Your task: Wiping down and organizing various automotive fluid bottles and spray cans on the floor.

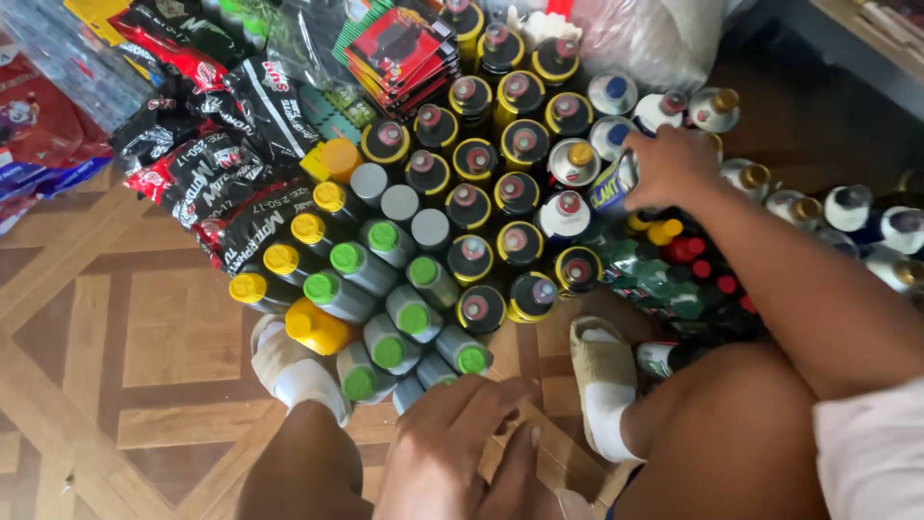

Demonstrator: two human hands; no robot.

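My right hand (669, 166) reaches out over a crowd of standing bottles and is shut on a blue and white bottle (613, 183), tilted on its side among them. Around it stand black bottles with yellow collars (520, 144) and white bottles with gold caps (575, 159). My left hand (452, 438) hangs low between my knees, fingers spread, holding nothing, just in front of grey bottles with green caps (390, 351). My feet in pale sandals and white socks (606, 385) rest at the edge of the bottles.
Grey bottles with yellow caps (279, 260) and a yellow bottle (316, 327) stand at the left. Black packaged tubes (221, 183) are piled behind them. Dark green bottles with red caps (683, 260) lie under my right arm. Wooden parquet floor (115, 366) spreads left.
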